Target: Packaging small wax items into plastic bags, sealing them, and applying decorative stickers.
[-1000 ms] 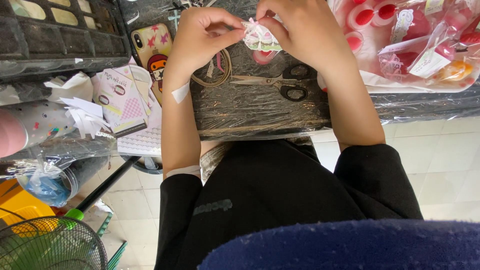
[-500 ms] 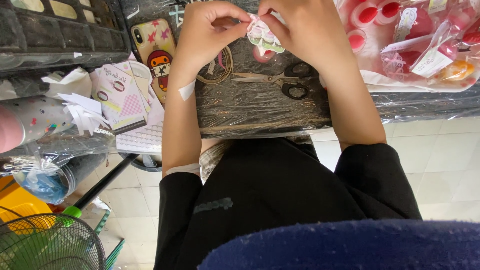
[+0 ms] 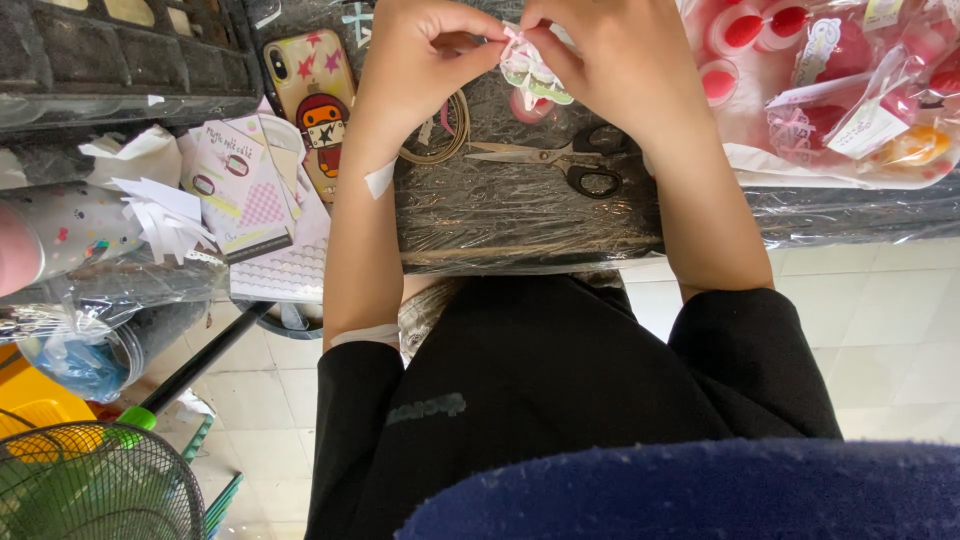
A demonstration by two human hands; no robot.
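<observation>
Left hand (image 3: 420,65) and right hand (image 3: 620,60) meet above the far edge of the plastic-wrapped table (image 3: 520,215), both pinching a small pink-and-green paper piece (image 3: 530,72) between fingertips. Scissors (image 3: 560,160) lie shut on the table just below it. A phone (image 3: 312,105) lies left of the hands.
</observation>
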